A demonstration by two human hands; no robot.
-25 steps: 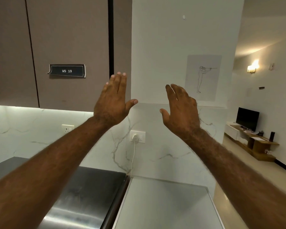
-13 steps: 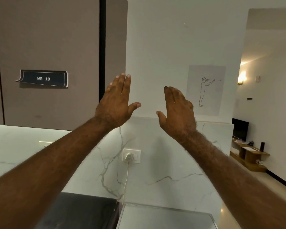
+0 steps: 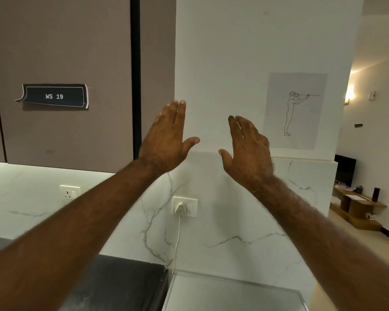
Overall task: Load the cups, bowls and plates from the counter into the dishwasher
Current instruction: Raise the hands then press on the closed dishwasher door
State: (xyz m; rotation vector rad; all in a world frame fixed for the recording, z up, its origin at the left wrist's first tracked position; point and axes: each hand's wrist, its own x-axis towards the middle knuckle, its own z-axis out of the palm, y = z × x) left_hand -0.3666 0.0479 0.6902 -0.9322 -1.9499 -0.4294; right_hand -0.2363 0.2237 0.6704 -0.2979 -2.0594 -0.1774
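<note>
Cups, bowls, plates: out of frame, place cannot be told. Fingers (image 3: 177,114) of left hand (image 3: 164,142) and right hand (image 3: 248,151) straight, close together, thumbs out, holding nothing, up before white painted wall (image 3: 222,63). Below: dark stone tabletop (image 3: 126,283), grey metal top (image 3: 229,295) at its right edge.

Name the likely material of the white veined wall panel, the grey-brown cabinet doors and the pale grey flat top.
White veined wall panel: marble or marble-look tile; grey veins, soft sheen.
Grey-brown cabinet doors: probably matte laminate; flat even colour, no grain.
Pale grey flat top: possibly brushed metal; dull shine, bright edge.
</note>
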